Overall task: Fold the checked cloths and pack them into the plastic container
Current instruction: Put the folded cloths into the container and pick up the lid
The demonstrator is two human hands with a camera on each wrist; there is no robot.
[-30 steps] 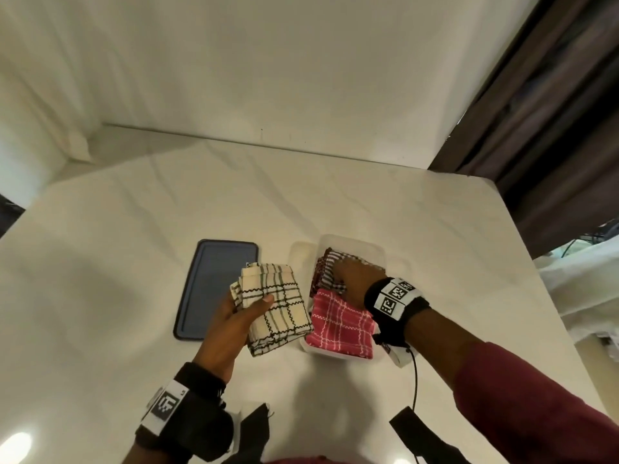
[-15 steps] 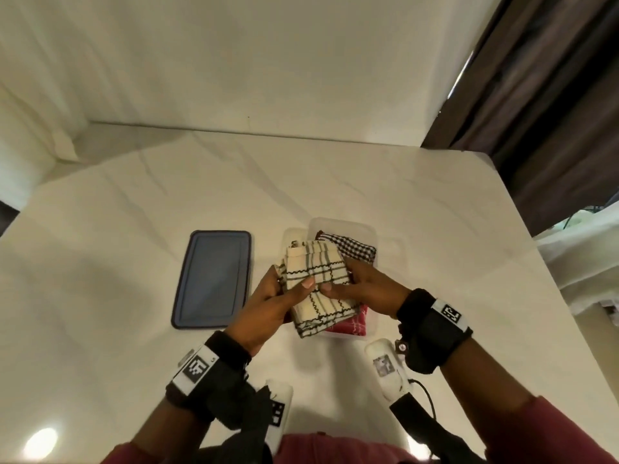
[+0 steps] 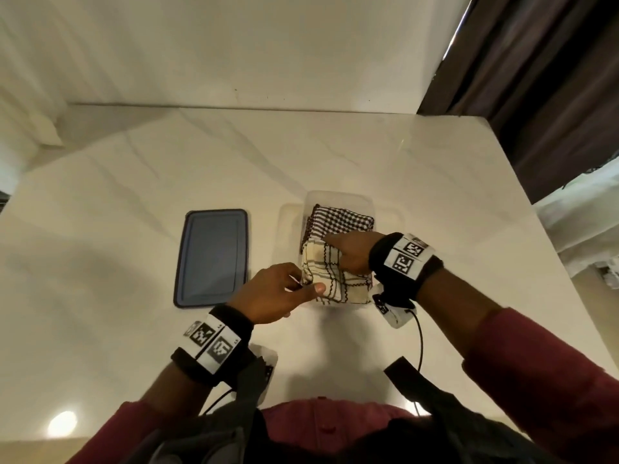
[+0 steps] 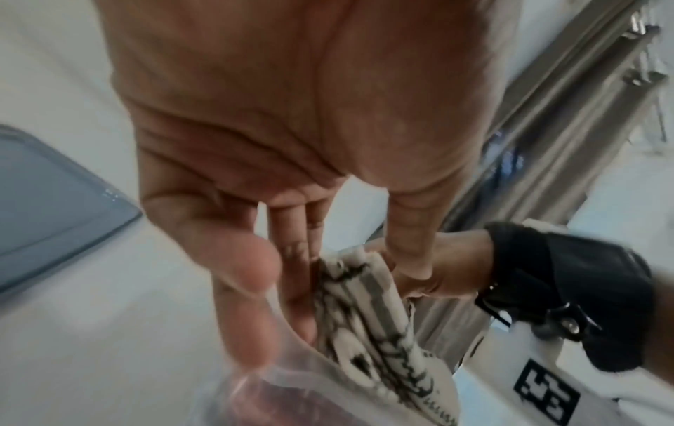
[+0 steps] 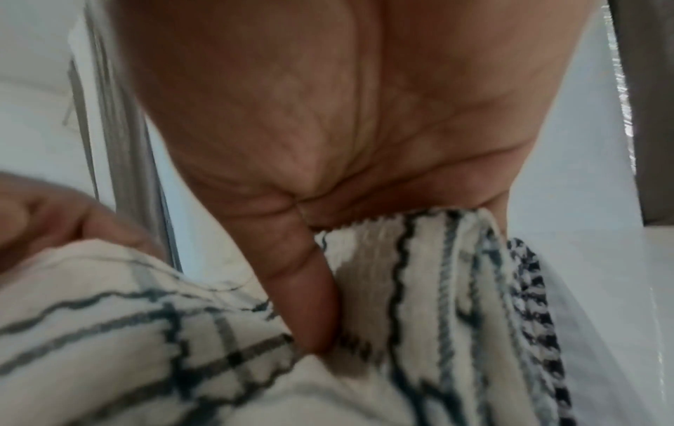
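Note:
A clear plastic container [image 3: 338, 197] stands mid-table. A dark checked cloth [image 3: 341, 222] lies folded in its far half. A cream checked cloth [image 3: 338, 283] fills the near half, over a red cloth [image 4: 280, 403] that shows through the wall. My left hand [image 3: 306, 286] pinches the cream cloth's [image 4: 368, 325] left edge, thumb on top, fingers [image 4: 291, 276] down along the container wall. My right hand [image 3: 348, 252] holds the cloth's [image 5: 419, 273] far fold, thumb [image 5: 310, 302] pressed into it, the other fingers hidden behind the fold.
A blue-grey lid [image 3: 212, 257] lies flat to the left of the container. The white marble table [image 3: 134, 182] meets a wall at the back. Dark curtains [image 3: 542, 78] hang at the right, past the table's edge.
The cream cloth, held up in my left hand a second ago, has come down into the container's near half over the red cloth. My right hand moved onto its far fold.

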